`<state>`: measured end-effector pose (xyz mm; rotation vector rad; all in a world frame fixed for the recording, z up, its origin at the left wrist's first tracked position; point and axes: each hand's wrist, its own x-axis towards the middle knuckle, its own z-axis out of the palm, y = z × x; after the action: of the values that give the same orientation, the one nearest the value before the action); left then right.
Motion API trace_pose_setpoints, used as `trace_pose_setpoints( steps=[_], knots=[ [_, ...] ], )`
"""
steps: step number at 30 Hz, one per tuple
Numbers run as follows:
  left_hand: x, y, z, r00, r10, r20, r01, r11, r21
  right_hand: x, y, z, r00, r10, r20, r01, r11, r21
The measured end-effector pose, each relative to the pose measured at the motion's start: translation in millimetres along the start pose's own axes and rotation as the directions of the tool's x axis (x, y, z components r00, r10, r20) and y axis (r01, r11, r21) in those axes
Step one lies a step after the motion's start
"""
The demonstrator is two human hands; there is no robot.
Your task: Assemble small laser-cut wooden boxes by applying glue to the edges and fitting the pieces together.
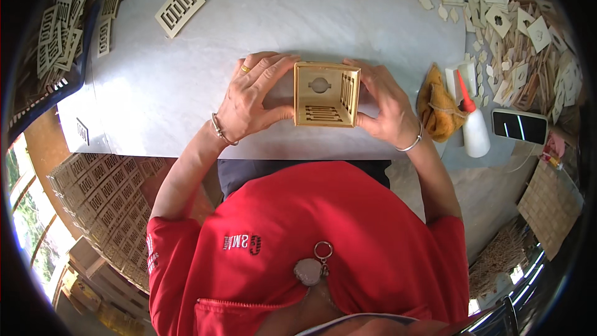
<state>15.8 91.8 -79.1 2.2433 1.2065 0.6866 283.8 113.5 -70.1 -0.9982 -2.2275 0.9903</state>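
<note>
Between my two hands is a small open-topped wooden box (327, 95) with slotted side walls and a dark shaped cutout in one panel. My left hand (258, 90) grips its left side, thumb near the lower corner and fingers along the upper corner. On the opposite side my right hand (387, 101) holds it with the thumb low and the fingers at the top. The box is above the table near its front edge. A loose slotted wooden panel (180, 9) lies on the table, up and left of my left hand.
To the right are an orange cloth (437, 109), a white glue bottle (476, 132) with a red nozzle and a phone (520, 126). Cut wooden pieces (528, 43) heap at the far right. A dark crate (53, 90) of slotted panels stands left. Another small panel (82, 131) lies near the left corner.
</note>
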Motion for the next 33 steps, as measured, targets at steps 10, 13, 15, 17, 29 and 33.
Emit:
trace_pose_setpoints(
  steps=[10,13,15,17,29,33],
  knots=[
    [-2,20,-19,0.997,-0.034,-0.065,0.022,0.983,-0.181,-4,-24,-16,0.999,-0.015,-0.045,0.020,0.993,0.114],
    [0,18,-15,0.996,-0.009,-0.086,-0.008,0.979,-0.203,-1,-24,-13,0.999,-0.030,-0.022,0.032,0.998,0.060],
    [0,16,-13,0.994,0.004,-0.112,-0.026,0.980,-0.195,-1,-23,-9,0.998,-0.044,-0.053,0.047,0.997,0.066],
    [1,16,-12,0.993,0.005,-0.121,-0.029,0.981,-0.193,-1,-24,-8,0.997,-0.039,-0.069,0.043,0.998,0.056],
    [-2,13,-8,0.991,0.023,-0.133,-0.051,0.977,-0.209,-1,-23,-9,0.998,-0.013,-0.058,0.017,0.998,0.064],
    [-3,12,-4,0.997,-0.037,-0.070,0.025,0.986,-0.164,-6,-12,-2,0.999,0.004,-0.035,-0.005,1.000,-0.013]
  ],
)
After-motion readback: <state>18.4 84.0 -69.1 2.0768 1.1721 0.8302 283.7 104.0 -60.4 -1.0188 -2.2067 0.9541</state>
